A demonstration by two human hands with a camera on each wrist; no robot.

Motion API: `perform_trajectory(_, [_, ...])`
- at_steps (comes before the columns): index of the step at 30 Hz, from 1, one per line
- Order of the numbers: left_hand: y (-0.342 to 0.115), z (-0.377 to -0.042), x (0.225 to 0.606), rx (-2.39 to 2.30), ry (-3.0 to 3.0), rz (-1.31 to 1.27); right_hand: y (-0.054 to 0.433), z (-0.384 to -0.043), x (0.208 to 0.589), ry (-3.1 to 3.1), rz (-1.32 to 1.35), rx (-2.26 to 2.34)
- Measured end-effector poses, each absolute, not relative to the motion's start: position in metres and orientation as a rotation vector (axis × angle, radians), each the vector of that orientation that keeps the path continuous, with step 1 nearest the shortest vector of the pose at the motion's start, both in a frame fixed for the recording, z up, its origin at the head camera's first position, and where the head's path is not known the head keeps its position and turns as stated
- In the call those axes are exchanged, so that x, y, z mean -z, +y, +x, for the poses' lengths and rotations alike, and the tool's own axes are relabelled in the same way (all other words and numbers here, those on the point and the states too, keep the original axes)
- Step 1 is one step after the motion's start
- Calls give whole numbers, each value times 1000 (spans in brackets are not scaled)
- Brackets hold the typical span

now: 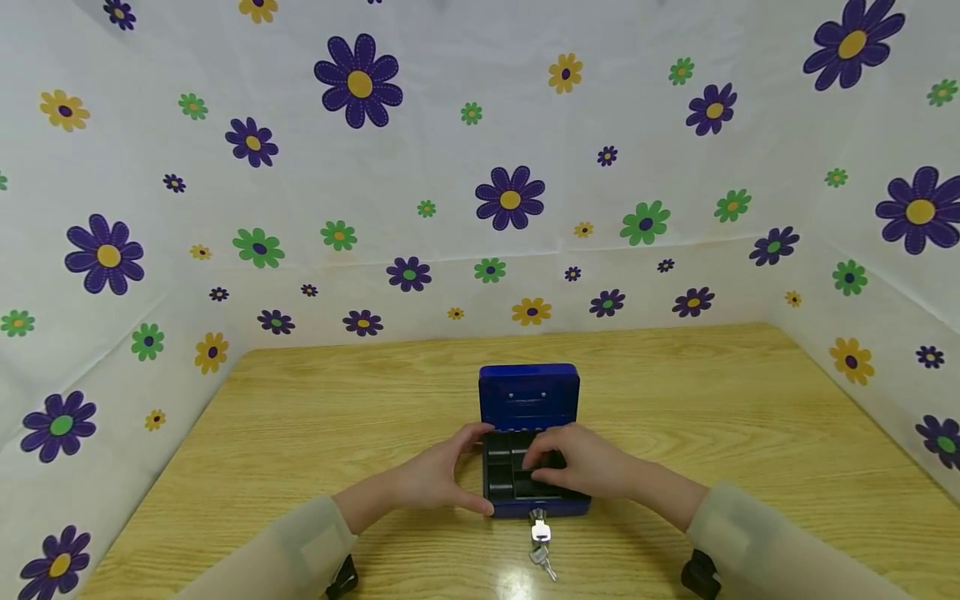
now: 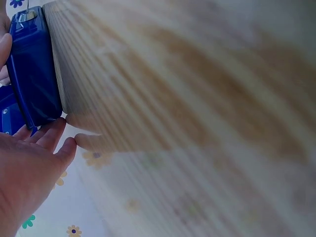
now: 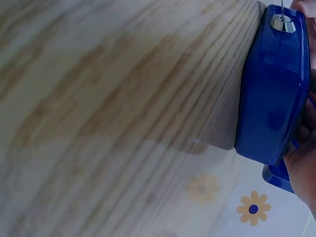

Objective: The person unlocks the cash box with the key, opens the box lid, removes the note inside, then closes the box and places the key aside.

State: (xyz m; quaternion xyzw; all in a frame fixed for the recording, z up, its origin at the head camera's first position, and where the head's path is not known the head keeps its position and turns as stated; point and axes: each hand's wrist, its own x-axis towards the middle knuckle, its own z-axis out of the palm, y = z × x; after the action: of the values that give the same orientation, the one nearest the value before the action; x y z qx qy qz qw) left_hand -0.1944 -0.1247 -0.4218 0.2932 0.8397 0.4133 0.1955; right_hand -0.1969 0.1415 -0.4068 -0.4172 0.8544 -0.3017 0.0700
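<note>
Wooden table [image 1: 337,400]: left hand [image 1: 437,475] grips blue box [image 1: 513,507] at nine o'clock; right hand [image 1: 585,461] inside from three, hold unclear.

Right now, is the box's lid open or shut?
Open: the lid stands raised behind the box, and the black tray inside shows.

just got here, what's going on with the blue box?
A person's left hand spans the left side of the blue box on the table, while the right hand is over its black compartment tray. I can't tell whether the right hand grips anything. The lid is up, and keys are at the front lock.
</note>
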Motion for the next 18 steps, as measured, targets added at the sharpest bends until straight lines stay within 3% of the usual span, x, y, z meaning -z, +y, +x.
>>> perform_trajectory(18, [-124, -194, 422, -1186, 2330, 829, 143, -195, 400, 2540, -1301, 1006])
